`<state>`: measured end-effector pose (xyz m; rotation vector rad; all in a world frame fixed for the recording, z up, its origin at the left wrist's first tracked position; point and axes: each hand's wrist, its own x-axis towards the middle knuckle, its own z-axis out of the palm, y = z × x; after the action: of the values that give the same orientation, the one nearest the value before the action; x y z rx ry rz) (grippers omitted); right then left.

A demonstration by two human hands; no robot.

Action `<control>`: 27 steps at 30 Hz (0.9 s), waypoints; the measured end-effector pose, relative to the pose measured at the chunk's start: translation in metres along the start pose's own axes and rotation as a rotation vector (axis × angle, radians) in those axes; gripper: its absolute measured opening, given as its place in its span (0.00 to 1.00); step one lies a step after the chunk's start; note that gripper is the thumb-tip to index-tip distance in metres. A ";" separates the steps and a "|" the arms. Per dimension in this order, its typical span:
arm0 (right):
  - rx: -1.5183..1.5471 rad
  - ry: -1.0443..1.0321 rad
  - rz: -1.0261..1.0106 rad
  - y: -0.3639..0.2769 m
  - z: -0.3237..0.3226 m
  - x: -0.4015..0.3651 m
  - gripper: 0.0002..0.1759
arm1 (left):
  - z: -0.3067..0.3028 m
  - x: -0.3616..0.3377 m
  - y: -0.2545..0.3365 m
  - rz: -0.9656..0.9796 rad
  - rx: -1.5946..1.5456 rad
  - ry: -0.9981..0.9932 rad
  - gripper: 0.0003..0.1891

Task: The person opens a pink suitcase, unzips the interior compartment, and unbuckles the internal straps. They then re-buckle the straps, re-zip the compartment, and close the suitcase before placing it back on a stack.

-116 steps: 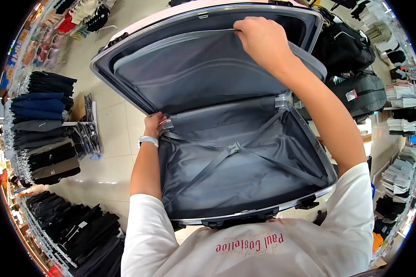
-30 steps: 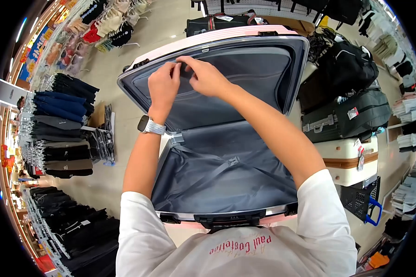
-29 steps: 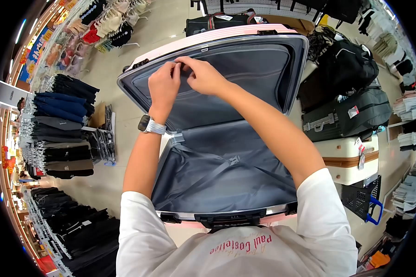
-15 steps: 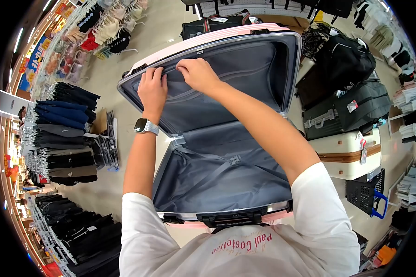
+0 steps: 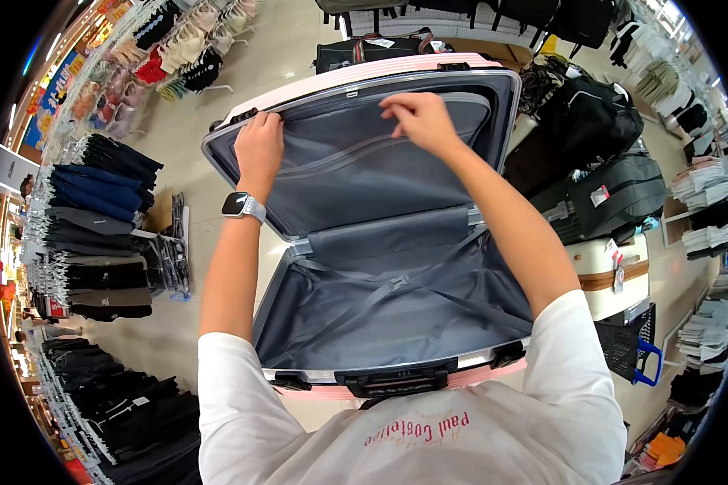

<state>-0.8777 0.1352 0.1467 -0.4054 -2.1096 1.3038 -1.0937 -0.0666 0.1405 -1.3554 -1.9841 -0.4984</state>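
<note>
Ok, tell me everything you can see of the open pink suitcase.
The suitcase lies open: pink shell, silver frame, black handle at the near edge, grey lining. Its lid stands tilted away, with a fabric divider; crossed straps span the lower half. The left hand rests on the divider's upper left corner, the right hand pinches its top edge.

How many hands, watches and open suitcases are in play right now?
Hands: 2 (left hand, right hand, both on the lid lining)
Wristwatch: 1, on the left wrist
Open suitcase: 1
Total: 4
</note>
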 end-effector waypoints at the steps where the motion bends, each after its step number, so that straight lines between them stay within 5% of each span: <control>1: 0.016 0.014 0.041 -0.001 -0.015 -0.005 0.12 | 0.002 -0.002 -0.001 -0.023 -0.008 -0.023 0.06; 8: 0.295 0.275 0.180 0.026 -0.112 -0.025 0.08 | -0.004 -0.003 0.006 -0.078 -0.035 -0.083 0.12; 12: 0.412 0.496 0.309 0.030 -0.118 -0.036 0.09 | 0.000 -0.007 0.005 -0.058 -0.033 -0.036 0.12; 14: 0.185 0.534 0.241 0.027 -0.116 -0.035 0.10 | 0.000 -0.010 0.005 -0.033 0.012 -0.020 0.12; 18: 0.368 0.567 0.323 0.036 -0.118 -0.027 0.11 | -0.002 -0.013 -0.003 -0.055 -0.010 -0.098 0.14; 22: -0.099 0.671 0.233 0.019 -0.108 -0.028 0.12 | -0.002 -0.017 -0.010 -0.058 -0.019 -0.044 0.11; 24: -0.428 0.664 -0.039 0.021 -0.111 -0.026 0.12 | 0.000 -0.017 -0.013 -0.028 0.053 -0.008 0.10; 27: -0.293 0.638 0.054 0.026 -0.116 -0.030 0.11 | 0.006 -0.012 -0.019 -0.005 0.087 0.012 0.07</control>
<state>-0.7816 0.2117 0.1510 -0.8781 -1.7367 0.7453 -1.1098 -0.0781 0.1288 -1.2917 -1.9770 -0.4169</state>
